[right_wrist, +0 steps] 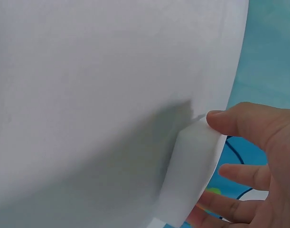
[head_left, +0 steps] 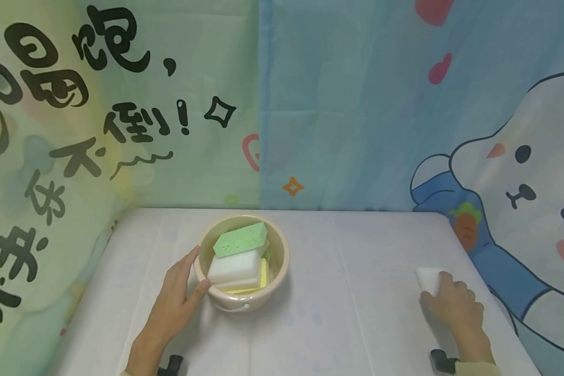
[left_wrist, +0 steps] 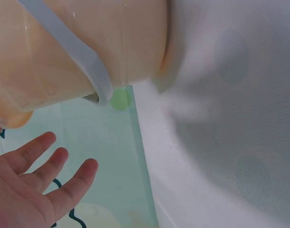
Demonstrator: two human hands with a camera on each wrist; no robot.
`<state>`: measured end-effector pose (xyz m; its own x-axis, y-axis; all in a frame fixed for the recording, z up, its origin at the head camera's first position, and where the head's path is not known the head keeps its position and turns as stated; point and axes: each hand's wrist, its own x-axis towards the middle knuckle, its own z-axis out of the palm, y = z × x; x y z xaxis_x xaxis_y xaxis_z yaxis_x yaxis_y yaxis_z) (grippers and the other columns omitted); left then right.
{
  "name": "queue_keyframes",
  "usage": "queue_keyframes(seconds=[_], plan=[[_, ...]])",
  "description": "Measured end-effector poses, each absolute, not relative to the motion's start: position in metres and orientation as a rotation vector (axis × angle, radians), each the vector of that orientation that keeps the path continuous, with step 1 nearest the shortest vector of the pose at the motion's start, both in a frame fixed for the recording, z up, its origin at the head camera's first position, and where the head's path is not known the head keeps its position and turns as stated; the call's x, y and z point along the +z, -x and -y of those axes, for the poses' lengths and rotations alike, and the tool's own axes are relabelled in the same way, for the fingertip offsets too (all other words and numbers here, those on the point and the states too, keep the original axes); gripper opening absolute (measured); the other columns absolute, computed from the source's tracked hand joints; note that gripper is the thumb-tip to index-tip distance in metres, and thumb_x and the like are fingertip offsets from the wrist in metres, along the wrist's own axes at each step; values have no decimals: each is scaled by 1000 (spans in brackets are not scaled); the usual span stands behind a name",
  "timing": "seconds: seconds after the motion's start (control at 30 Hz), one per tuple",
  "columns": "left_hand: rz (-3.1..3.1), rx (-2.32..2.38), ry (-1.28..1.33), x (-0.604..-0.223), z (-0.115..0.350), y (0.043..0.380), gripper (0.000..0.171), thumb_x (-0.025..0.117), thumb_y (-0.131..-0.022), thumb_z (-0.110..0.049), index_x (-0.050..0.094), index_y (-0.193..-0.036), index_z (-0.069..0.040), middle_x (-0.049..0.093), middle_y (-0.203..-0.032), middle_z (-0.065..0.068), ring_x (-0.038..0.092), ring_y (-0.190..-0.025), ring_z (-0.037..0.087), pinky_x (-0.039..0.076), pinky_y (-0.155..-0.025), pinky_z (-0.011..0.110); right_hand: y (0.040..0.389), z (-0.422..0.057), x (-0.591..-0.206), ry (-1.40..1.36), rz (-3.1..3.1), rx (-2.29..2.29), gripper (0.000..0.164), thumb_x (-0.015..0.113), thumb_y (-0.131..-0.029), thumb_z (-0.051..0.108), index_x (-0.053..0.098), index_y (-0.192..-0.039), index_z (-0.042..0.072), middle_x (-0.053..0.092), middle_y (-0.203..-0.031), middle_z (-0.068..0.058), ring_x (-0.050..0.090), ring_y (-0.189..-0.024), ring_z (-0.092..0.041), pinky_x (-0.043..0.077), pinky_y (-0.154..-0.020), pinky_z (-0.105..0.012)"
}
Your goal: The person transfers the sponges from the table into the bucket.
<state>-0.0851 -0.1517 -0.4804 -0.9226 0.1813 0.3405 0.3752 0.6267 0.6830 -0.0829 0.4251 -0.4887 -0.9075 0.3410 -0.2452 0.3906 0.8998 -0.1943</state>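
Note:
A cream bucket (head_left: 280,263) stands on the table left of the middle, holding a green sponge (head_left: 239,239), a white sponge (head_left: 235,269) and a yellow sponge (head_left: 265,273) in a pile. My left hand (head_left: 176,297) is at the bucket's left side, thumb and fingertips right at the rim. In the left wrist view its fingers (left_wrist: 71,190) are spread and nearly straight beside the bucket wall. Over at the right, my right hand (head_left: 456,305) grips another white sponge (right_wrist: 190,166) between thumb and fingers, close to the table surface.
White cloth covers the table (head_left: 329,313). Printed curtains (head_left: 338,104) hang behind it and along both sides, with a cartoon bear on the right one. A pale handle (left_wrist: 83,54) hangs down the bucket's outer wall.

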Motion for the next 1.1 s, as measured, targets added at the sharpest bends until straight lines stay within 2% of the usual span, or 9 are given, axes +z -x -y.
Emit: queue_keyframes(seconds=[0.7, 1.1], plan=[[2642, -1172, 421, -478, 151, 83, 69, 60, -101, -31, 25, -160, -23, 36, -158, 8, 32, -143, 34, 28, -111, 61, 90, -368, -452, -309, -3044, -417, 72, 71, -91, 25, 36, -139, -15, 47, -119, -42, 49, -102, -55, 42, -79, -71], [2633, -1177, 436, -478, 152, 84, 68, 60, -101, -30, 26, -160, -21, 36, -157, 8, 32, -142, 34, 29, -112, 60, 97, -335, -439, -31, -3173, -514, 66, 73, -89, 23, 44, -138, -12, 53, -119, -39, 54, -100, -53, 45, -71, -69]])
